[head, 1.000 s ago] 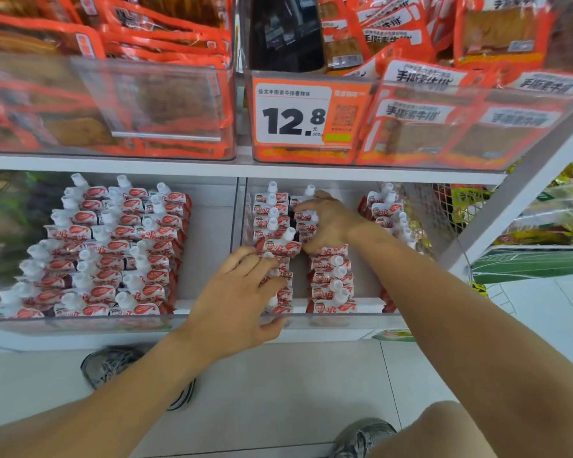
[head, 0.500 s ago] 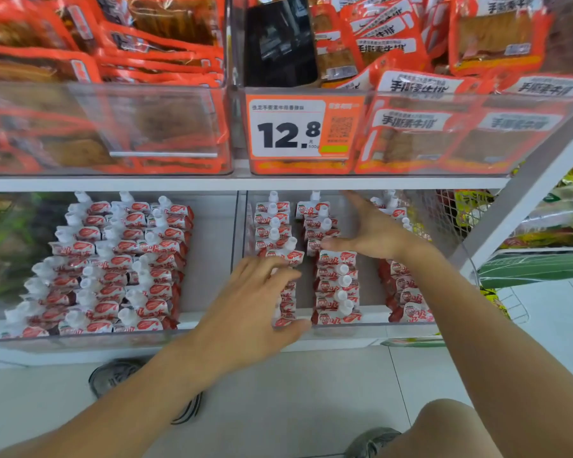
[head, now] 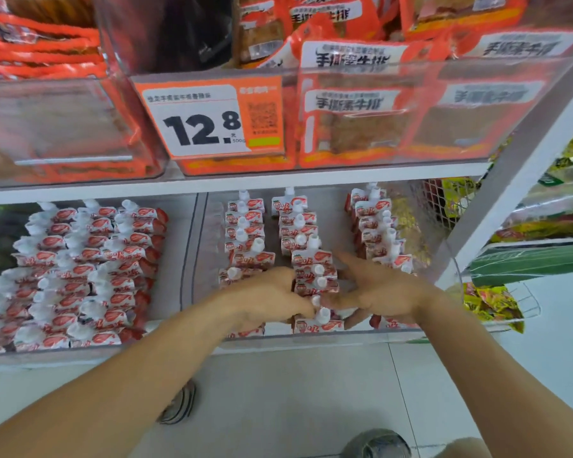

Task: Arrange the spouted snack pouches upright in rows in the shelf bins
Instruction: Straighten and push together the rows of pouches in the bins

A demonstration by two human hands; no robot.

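Red-and-white spouted pouches with white caps stand in three rows in the clear right bin point(head: 311, 338): a left row point(head: 245, 223), a middle row point(head: 298, 226) and a right row point(head: 377, 226). My left hand point(head: 265, 299) lies over the front of the left row, its bent fingers touching the middle row's front pouches. My right hand point(head: 377, 289) presses against the other side of that row, fingers spread, index pointing to the back. Neither hand lifts a pouch. The left bin point(head: 192, 259) holds several packed rows of the same pouches point(head: 80, 269).
Above, clear bins hold orange snack packets point(head: 354, 104) behind a 12.8 price tag point(head: 205, 123). A white shelf post point(head: 510, 180) slants at the right, with a wire basket of yellow packets point(head: 490, 305) beyond it. My shoes point(head: 179, 404) stand on the tiled floor.
My right hand has drawn back from the rear of the bin to the front, beside the middle row. My left hand has shifted right against that row. The view has moved closer.
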